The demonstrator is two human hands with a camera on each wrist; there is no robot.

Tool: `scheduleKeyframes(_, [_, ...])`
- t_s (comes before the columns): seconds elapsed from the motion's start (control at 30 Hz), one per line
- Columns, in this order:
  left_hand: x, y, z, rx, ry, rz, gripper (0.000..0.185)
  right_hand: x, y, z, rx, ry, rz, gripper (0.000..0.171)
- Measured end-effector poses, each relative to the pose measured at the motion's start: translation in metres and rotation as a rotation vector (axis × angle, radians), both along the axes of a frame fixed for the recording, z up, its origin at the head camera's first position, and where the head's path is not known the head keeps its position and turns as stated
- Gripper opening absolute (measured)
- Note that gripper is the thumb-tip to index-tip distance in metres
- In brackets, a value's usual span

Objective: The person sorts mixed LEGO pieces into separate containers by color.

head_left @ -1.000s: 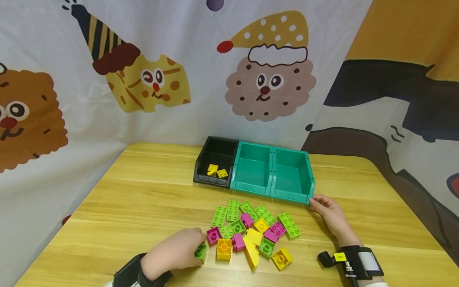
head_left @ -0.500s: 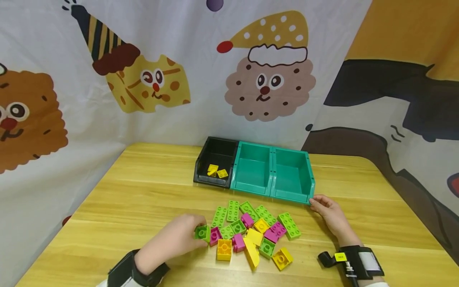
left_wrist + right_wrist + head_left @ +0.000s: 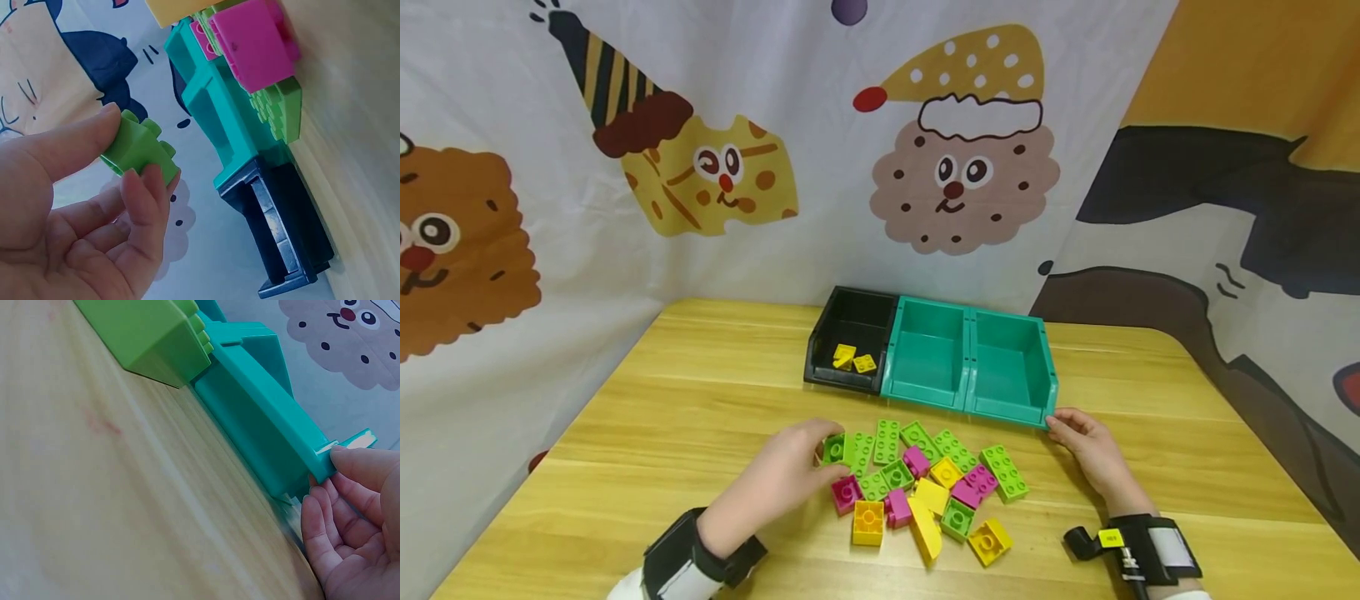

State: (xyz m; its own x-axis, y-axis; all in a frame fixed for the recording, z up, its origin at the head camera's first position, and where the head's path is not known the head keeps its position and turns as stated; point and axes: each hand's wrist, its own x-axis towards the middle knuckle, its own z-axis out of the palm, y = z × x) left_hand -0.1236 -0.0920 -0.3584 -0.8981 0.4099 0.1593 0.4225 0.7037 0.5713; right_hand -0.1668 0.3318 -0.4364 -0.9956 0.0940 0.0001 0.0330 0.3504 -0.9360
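Observation:
My left hand (image 3: 824, 457) pinches a small green brick (image 3: 835, 449) between thumb and fingers, held just above the left edge of a pile of green, pink and yellow bricks (image 3: 928, 483). The left wrist view shows the same green brick (image 3: 145, 147) in my fingertips (image 3: 147, 187). My right hand (image 3: 1057, 424) grips the front right corner of the right teal bin (image 3: 1009, 408). The right wrist view shows the thumb on top of that bin's corner (image 3: 315, 459) and the fingers (image 3: 315, 515) under it.
A second teal bin (image 3: 925, 392) and a black bin (image 3: 842, 379) stand side by side to the left; two yellow bricks (image 3: 853, 359) lie in the black one. The wooden table (image 3: 700, 417) backs onto a cartoon-printed cloth.
My left hand picked the green brick off the table near the front of the pile and carried it up and away from me. The right hand has stayed on the bin corner.

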Motion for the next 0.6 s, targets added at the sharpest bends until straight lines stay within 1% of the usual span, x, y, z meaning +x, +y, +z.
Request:
scheduleKeyframes(0.1, [-0.004, 0.004, 0.001, 0.014, 0.006, -0.009, 0.042, 0.000, 0.001, 0.000, 0.003, -0.005, 0.003, 0.029])
scheduleKeyframes(0.23, [-0.013, 0.010, 0.004, 0.026, 0.012, -0.020, 0.042, 0.000, 0.002, 0.000, -0.009, -0.007, -0.004, 0.027])
scheduleKeyframes(0.33, [-0.024, 0.016, 0.006, 0.027, 0.026, -0.019, 0.042, 0.000, 0.002, 0.000, -0.013, -0.004, -0.010, 0.026])
scheduleKeyframes(0.47, [-0.038, 0.024, 0.011, 0.019, 0.034, 0.010, 0.041, -0.001, 0.002, -0.001, -0.012, 0.003, -0.007, 0.028])
scheduleKeyframes(0.6, [-0.053, 0.033, 0.014, 0.015, 0.023, 0.022, 0.041, -0.001, 0.001, -0.002, -0.017, 0.018, -0.004, 0.028])
